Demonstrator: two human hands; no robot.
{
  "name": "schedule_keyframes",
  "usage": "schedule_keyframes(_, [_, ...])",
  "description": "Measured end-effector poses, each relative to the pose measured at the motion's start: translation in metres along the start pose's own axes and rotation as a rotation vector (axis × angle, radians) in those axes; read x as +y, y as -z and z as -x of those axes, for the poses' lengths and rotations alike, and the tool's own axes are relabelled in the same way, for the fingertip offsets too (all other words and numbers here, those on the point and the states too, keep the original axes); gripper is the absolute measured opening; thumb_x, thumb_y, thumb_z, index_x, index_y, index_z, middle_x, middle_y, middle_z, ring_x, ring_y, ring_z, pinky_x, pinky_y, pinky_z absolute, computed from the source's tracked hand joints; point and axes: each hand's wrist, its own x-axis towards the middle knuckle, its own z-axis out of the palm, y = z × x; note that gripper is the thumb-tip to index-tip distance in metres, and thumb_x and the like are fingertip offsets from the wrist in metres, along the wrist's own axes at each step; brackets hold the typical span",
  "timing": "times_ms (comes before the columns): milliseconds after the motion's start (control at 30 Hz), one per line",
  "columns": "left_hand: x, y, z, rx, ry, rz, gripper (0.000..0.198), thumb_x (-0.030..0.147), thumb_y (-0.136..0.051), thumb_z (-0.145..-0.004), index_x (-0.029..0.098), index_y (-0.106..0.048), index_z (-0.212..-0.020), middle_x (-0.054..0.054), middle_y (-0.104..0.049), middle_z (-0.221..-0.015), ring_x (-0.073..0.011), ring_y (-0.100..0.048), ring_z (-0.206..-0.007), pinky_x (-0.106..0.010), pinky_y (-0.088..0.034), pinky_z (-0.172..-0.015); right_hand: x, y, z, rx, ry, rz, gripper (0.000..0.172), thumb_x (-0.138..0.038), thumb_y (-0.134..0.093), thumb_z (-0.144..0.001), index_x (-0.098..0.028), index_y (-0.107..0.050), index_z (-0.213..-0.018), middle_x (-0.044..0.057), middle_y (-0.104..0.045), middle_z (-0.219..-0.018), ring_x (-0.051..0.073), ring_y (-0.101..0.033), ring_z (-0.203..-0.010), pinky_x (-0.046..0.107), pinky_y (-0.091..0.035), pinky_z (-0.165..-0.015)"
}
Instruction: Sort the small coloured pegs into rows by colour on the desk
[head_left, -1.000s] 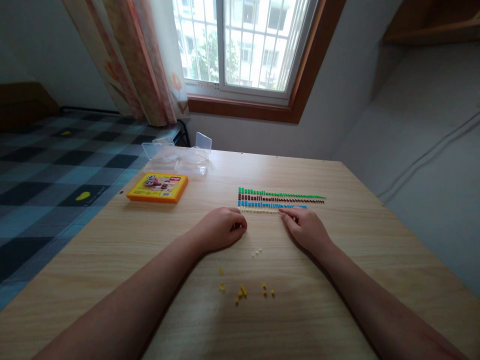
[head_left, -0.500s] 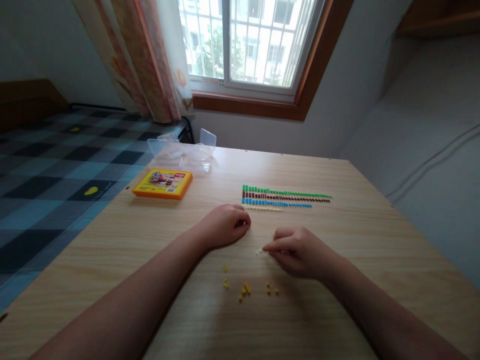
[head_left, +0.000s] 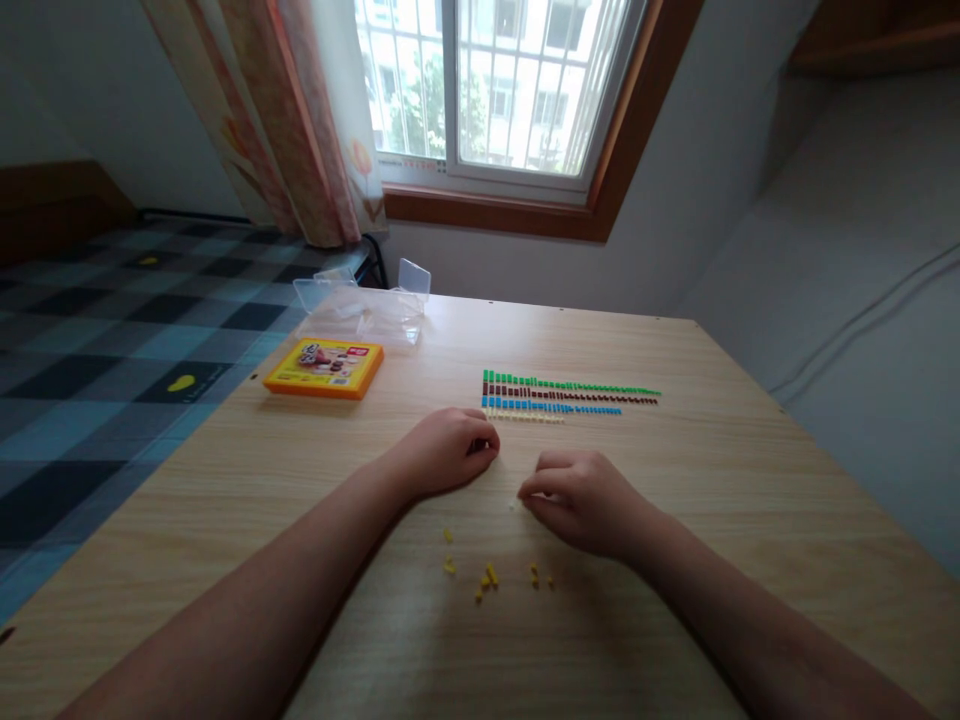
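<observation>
My right hand [head_left: 581,497] is low over the table, thumb and index finger pinched at a tiny white brick, mostly hidden by the fingertips. Just left of them lies another white brick [head_left: 511,505]. My left hand [head_left: 454,450] rests on the wood with its fingers curled; whatever is inside them, if anything, is hidden. Beyond it run sorted rows of tiny bricks: green [head_left: 551,384], brown [head_left: 555,394], blue [head_left: 551,407] and a pale row [head_left: 529,417] closest to me. Loose yellow bricks [head_left: 490,575] are scattered nearer my body.
An orange-yellow box [head_left: 326,368] with a printed label lies at the table's left. Behind it stands an opened clear plastic case [head_left: 375,312]. A bed with a checked cover [head_left: 135,320] adjoins the left edge. Beyond the table [head_left: 637,640] are a wall and window.
My right fingertips have shifted slightly left and closed over one of the white bricks. My left hand stays in place. The whole view has moved a little.
</observation>
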Motion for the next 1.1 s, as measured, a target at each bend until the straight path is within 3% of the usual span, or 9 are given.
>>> schedule_keyframes(100, [0.000,0.000,-0.001,-0.002,0.001,-0.001,0.016,0.014,-0.060,-0.085,0.018,-0.074,-0.080,-0.003,-0.071,-0.082,-0.0139,-0.062,-0.072,-0.024,-0.047,-0.067,0.014,0.010,0.000,0.128,-0.087,-0.042,0.015,-0.020,-0.061,-0.090,-0.023,-0.075,-0.087,0.003,-0.071,-0.082,0.015,-0.063,-0.075,0.027,-0.046,-0.068])
schedule_keyframes(233, [0.001,0.001,-0.001,0.002,0.018,-0.010,0.016,0.013,-0.060,-0.085,0.018,-0.074,-0.080,-0.003,-0.071,-0.083,-0.0137,-0.062,-0.072,-0.024,-0.046,-0.066,0.047,0.019,0.000,0.304,-0.348,0.038,0.015,-0.024,-0.063,-0.085,-0.022,-0.078,-0.084,0.003,-0.070,-0.074,0.016,-0.061,-0.066,0.029,-0.045,-0.064])
schedule_keyframes(367, [0.002,0.003,0.000,0.000,0.027,-0.006,0.016,0.013,-0.060,-0.085,0.018,-0.074,-0.080,-0.003,-0.071,-0.084,-0.0137,-0.063,-0.073,-0.024,-0.046,-0.068,0.067,0.019,0.003,0.299,-0.539,0.049,0.019,-0.030,-0.064,-0.083,-0.025,-0.082,-0.087,0.004,-0.077,-0.085,0.021,-0.068,-0.077,0.032,-0.050,-0.071])
schedule_keyframes(500, [0.002,0.003,0.000,-0.008,0.035,-0.013,0.016,0.014,-0.060,-0.086,0.018,-0.074,-0.080,-0.003,-0.071,-0.083,-0.0137,-0.063,-0.073,-0.024,-0.046,-0.068,0.070,0.018,0.006,0.244,-0.591,0.017,0.021,-0.031,-0.063,-0.083,-0.026,-0.082,-0.090,0.003,-0.079,-0.096,0.024,-0.071,-0.091,0.035,-0.052,-0.082])
schedule_keyframes(667, [0.001,0.002,0.000,-0.005,0.034,-0.005,0.016,0.013,-0.060,-0.085,0.019,-0.074,-0.081,-0.003,-0.071,-0.083,-0.0135,-0.063,-0.073,-0.023,-0.046,-0.068,0.070,0.022,0.007,0.245,-0.674,0.020,0.023,-0.031,-0.064,-0.083,-0.023,-0.082,-0.094,0.005,-0.080,-0.092,0.024,-0.073,-0.084,0.035,-0.053,-0.077])
schedule_keyframes(900, [-0.001,0.001,0.000,-0.013,0.029,-0.018,0.016,0.015,-0.059,-0.086,0.018,-0.074,-0.081,-0.003,-0.070,-0.084,-0.0138,-0.062,-0.074,-0.024,-0.046,-0.069,0.065,0.022,0.007,0.237,-0.561,0.035,0.024,-0.029,-0.062,-0.083,-0.024,-0.082,-0.095,0.003,-0.079,-0.093,0.021,-0.071,-0.082,0.032,-0.052,-0.075])
schedule_keyframes(1100, [0.001,0.002,0.000,-0.021,0.041,-0.008,0.016,0.014,-0.059,-0.086,0.018,-0.074,-0.081,-0.003,-0.071,-0.084,-0.0143,-0.062,-0.075,-0.024,-0.046,-0.070,0.068,0.018,0.008,0.232,-0.570,0.071,0.024,-0.027,-0.061,-0.084,-0.027,-0.082,-0.097,0.002,-0.079,-0.100,0.022,-0.072,-0.090,0.033,-0.053,-0.080])
